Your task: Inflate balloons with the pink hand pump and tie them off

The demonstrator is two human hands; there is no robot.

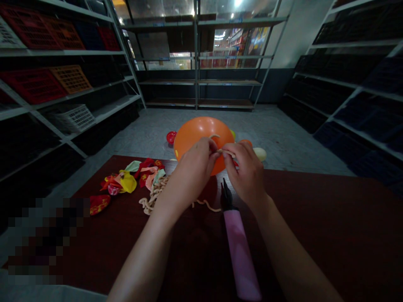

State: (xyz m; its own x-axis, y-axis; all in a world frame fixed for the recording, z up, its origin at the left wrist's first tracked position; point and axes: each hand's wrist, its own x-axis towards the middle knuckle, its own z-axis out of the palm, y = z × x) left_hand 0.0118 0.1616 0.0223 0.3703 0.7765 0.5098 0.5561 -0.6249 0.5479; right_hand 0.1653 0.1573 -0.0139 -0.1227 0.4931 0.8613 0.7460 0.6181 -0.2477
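Observation:
In front of me, my left hand (197, 163) and my right hand (247, 170) come together, fingertips pinched on a thin beige cord (229, 154). A curl of this cord stands out above my left fingers, against a large inflated orange balloon (201, 128). Whether the cord is tied to the balloon is hidden by my fingers. Below my right hand lies a pink hand pump (241, 251) with a black nozzle. A heap of beige cords (154, 195) sits left of my left forearm, and a loose strand (208, 205) lies between my arms.
Deflated balloons (126, 182) in several colours are piled on the left of the dark table (315, 222). Past its far edge are a red balloon (171, 137) and a pale balloon (260, 154). Shelving with crates (71, 79) stands left, with more racks behind and right.

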